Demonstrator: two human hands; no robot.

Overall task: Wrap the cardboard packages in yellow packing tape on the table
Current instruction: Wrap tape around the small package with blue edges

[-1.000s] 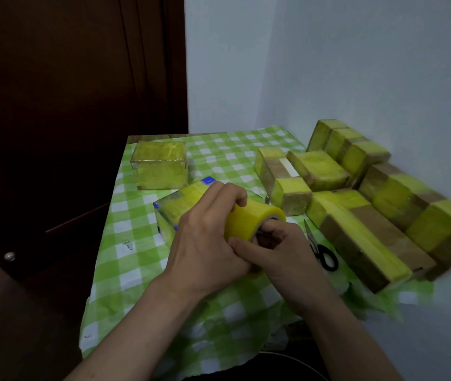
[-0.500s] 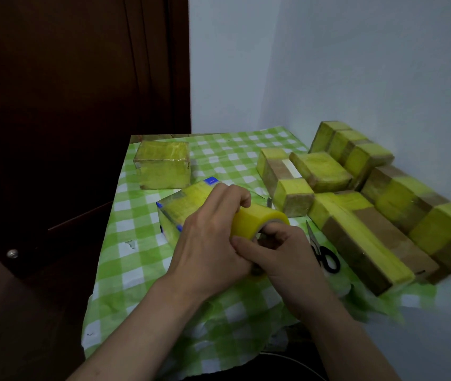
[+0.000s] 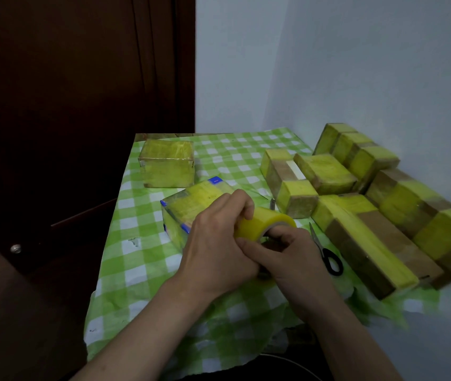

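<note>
Gripping the roll from both sides: left hand curled over its top and near side, right hand with thumb and fingers bent around the rim of its open end (whether a loose tape end is pinched there cannot be made out). Roll is yellow, held low over the cloth, open end facing right.

Just behind the left hand: box, partly taped yellow, blue corners showing, lying on the cloth. Knuckles overlap its near edge; contact unclear.

Far left corner: cube, fully yellow, standing apart.

Scissors, black handles, lie just right of the right hand, blades pointing away.

Right side of the table: packages, banded yellow and bare brown, heaped close together along the wall.
</note>
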